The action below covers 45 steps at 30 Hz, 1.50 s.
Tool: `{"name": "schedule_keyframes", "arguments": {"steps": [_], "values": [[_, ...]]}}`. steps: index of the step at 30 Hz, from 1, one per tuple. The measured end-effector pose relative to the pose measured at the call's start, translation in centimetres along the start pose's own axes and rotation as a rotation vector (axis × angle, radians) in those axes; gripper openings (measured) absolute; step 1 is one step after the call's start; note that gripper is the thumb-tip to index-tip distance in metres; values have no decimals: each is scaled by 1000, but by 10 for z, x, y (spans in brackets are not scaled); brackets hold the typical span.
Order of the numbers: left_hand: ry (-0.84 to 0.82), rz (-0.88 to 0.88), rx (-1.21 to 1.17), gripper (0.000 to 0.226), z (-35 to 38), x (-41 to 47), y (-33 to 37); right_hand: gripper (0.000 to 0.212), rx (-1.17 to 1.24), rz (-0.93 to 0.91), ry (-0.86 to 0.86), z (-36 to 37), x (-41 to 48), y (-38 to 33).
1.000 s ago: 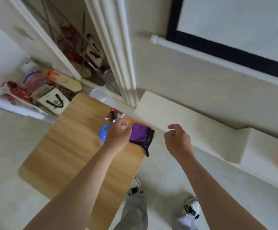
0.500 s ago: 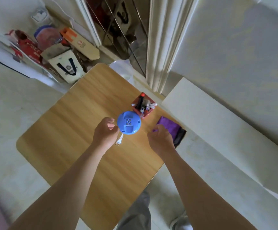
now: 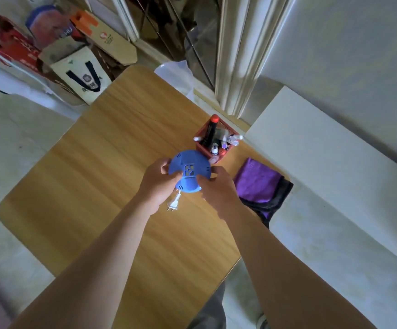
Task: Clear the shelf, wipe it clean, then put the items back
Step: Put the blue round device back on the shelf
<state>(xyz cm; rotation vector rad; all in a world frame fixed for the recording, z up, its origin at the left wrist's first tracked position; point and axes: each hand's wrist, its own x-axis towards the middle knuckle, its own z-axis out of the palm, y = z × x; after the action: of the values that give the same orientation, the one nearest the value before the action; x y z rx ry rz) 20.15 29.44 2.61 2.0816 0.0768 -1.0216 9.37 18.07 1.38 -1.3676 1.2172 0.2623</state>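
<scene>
A round blue plastic device [image 3: 189, 169] with a short white plug [image 3: 174, 203] hanging under it is held over the wooden table [image 3: 93, 186]. My left hand [image 3: 157, 184] grips its left edge and my right hand [image 3: 217, 191] grips its right edge. Just behind it a red square holder [image 3: 201, 146] full of pens and small bottles stands on the table. A folded purple cloth [image 3: 258, 181] with a dark border lies at the table's right edge, partly overhanging. The pale shelf ledge [image 3: 311, 143] runs along the wall to the right.
Bags and boxes [image 3: 83, 77] crowd the floor beyond the table's far left corner. A white door frame [image 3: 237, 55] and a glass panel stand behind the table. A clear plastic container [image 3: 176, 72] sits at the table's far edge. My trouser legs and a shoe show below.
My view has tilted down onto the table. My right hand left the purple cloth and joined my left hand on the blue device, which both hands now hold.
</scene>
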Motion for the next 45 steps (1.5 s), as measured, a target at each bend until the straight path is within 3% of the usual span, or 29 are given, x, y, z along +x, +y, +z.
{"name": "schedule_keyframes", "arguments": {"steps": [8, 14, 20, 31, 36, 45], "values": [[-64, -70, -51, 37, 2, -35, 11, 35, 106, 4, 7, -14, -43, 12], [-143, -58, 39, 31, 40, -87, 35, 35, 78, -12, 30, -78, -79, 31], [-260, 40, 126, 28, 149, -123, 73, 33, 150, -7, 150, -191, -92, 74], [-442, 222, 332, 41, 404, -162, 116, 41, 327, 78, 489, -399, -81, 184], [-463, 225, 346, 50, 467, -155, 112, 38, 349, 95, 515, -441, -64, 215], [-475, 253, 444, 29, 520, -147, 96, 31, 298, 148, 512, -467, -37, 247]]}}
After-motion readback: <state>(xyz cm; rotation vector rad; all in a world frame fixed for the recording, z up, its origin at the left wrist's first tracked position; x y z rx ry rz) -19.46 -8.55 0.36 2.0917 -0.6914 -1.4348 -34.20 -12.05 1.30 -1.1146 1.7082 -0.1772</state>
